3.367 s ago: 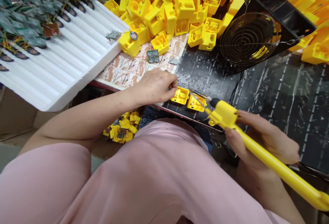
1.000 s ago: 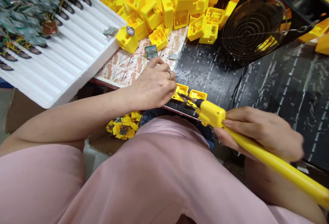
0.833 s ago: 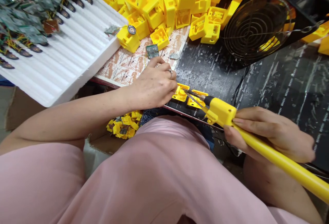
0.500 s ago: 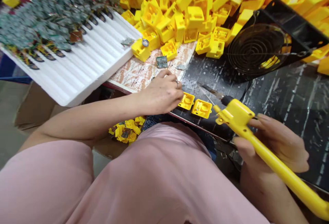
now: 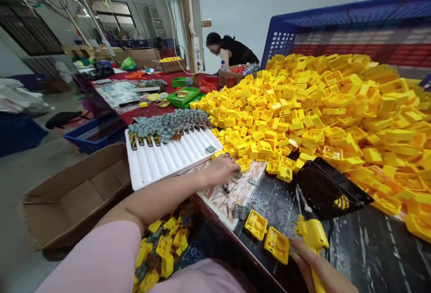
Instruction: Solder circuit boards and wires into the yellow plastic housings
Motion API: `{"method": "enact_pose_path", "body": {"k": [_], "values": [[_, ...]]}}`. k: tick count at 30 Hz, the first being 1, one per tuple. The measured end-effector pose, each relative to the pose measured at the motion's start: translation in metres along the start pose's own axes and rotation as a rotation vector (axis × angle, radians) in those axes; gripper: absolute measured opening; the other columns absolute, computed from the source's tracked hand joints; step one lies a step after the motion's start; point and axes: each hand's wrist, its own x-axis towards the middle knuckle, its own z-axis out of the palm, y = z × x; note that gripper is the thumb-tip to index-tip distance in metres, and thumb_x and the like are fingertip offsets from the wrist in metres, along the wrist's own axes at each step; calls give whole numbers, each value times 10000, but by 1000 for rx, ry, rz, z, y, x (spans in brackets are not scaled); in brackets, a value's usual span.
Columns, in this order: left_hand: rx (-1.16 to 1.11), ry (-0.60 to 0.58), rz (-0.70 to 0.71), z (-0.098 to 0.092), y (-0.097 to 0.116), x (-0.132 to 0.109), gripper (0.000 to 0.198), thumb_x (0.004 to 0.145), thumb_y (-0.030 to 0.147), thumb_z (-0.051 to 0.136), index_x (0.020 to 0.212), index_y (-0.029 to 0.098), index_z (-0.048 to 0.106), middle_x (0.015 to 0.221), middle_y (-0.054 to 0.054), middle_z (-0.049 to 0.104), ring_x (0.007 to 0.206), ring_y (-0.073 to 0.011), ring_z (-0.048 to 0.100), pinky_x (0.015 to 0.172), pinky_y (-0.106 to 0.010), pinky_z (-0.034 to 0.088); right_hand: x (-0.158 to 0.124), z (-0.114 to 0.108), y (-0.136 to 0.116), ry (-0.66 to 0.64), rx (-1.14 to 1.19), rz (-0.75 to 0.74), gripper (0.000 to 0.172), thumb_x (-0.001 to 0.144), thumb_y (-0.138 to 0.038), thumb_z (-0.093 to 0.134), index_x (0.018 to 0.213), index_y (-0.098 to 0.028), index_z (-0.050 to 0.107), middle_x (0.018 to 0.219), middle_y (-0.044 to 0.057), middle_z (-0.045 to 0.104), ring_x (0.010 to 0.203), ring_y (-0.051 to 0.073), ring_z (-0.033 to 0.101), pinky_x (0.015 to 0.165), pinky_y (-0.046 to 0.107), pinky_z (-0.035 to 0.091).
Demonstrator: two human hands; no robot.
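Observation:
My left hand (image 5: 222, 170) reaches over the patterned board at the front of the bench, with its fingers closed on a small grey-green circuit board (image 5: 237, 174). In my right hand (image 5: 316, 261) is a yellow soldering gun (image 5: 313, 234), its metal tip pointing away from me. Between the hands, two open yellow plastic cases (image 5: 256, 225) lie side by side near the bench edge. Another small circuit board (image 5: 240, 212) sits just left of them. A small round metal part (image 5: 226, 188) lies below my left hand.
A white ribbed foam tray (image 5: 161, 163) carries rows of wired circuit boards at left. Yellow cases (image 5: 303, 113) are heaped across the back. A black fan (image 5: 328, 187) stands at right. Cardboard box (image 5: 77, 198) is on the floor. A person (image 5: 235, 50) bends over farther back.
The view has tilted up to show more of the room. My left hand has moved away from the two cases toward the heap, leaving a circuit board beside them. The soldering gun remains in my right hand.

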Motion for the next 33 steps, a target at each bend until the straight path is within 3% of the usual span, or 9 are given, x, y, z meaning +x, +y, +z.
{"method": "enact_pose_path", "body": {"k": [5, 9, 13, 18, 21, 23, 25, 28, 33], "values": [[-174, -97, 33, -40, -9, -1, 378, 988, 243, 583, 1361, 188, 614, 1187, -55, 770, 1012, -152, 722, 803, -224, 507, 15, 12, -3, -153, 15, 97, 443, 872, -531, 743, 1211, -253, 679, 1037, 78, 764, 898, 248, 768, 739, 312, 639], [-162, -161, 181, -58, -21, 11, 232, 916, 211, 615, 1116, 231, 731, 1006, -11, 762, 899, -157, 689, 822, -261, 474, -14, -1, -8, -318, -45, 254, 377, 934, -462, 683, 1243, -253, 630, 1134, 99, 755, 931, 246, 768, 784, 334, 640], [51, -223, 389, -56, -10, 12, 218, 855, 117, 607, 980, 238, 738, 834, 16, 704, 875, -161, 646, 916, -304, 480, -7, 2, -6, -378, -104, 315, 396, 932, -475, 693, 1255, -269, 590, 1251, 109, 727, 1018, 264, 754, 862, 373, 629], [223, -218, 587, -24, 13, -2, 256, 871, 13, 557, 837, 208, 720, 980, -47, 762, 1287, -242, 558, 1242, -532, 284, 21, 43, 7, -486, -16, 323, 359, 990, -459, 572, 1279, -246, 582, 1148, 101, 734, 991, 271, 737, 853, 401, 607], [-94, 15, 448, -3, -1, -6, 384, 899, 46, 504, 1136, 249, 728, 1385, -34, 675, 1364, -222, 538, 1226, -490, 343, 19, 51, 7, -548, 21, 309, 368, 979, -452, 594, 1283, -244, 585, 1091, 85, 742, 898, 249, 740, 790, 371, 604], [-310, 159, 245, 7, -15, -9, 444, 929, 114, 467, 1309, 227, 667, 1450, -61, 632, 1295, -218, 602, 1132, -418, 454, 13, 46, 3, -555, 58, 278, 404, 961, -434, 646, 1306, -239, 570, 1129, 85, 744, 907, 227, 745, 788, 334, 603], [-405, 136, 110, 11, -20, -13, 416, 958, 233, 467, 1324, 199, 662, 1350, -75, 692, 1215, -228, 651, 1070, -396, 497, 9, 37, -4, -503, 75, 235, 405, 950, -389, 685, 1304, -230, 571, 1166, 87, 749, 942, 208, 755, 805, 301, 602], [-365, 13, 113, 14, -6, -16, 373, 927, 349, 544, 1226, 199, 709, 1247, -76, 730, 1190, -275, 645, 1081, -448, 475, 8, 24, -16, -313, -9, 188, 295, 942, -302, 715, 1216, -237, 629, 1129, 61, 778, 913, 182, 773, 803, 259, 600], [-354, 14, 103, 23, 26, -4, 292, 861, 340, 652, 1102, 199, 736, 1247, -78, 724, 1235, -338, 591, 1130, -562, 376, 5, -3, -33, -151, -101, 74, 181, 872, -214, 796, 1027, -250, 711, 783, -31, 770, 617, 132, 721, 639, 212, 563]]}}
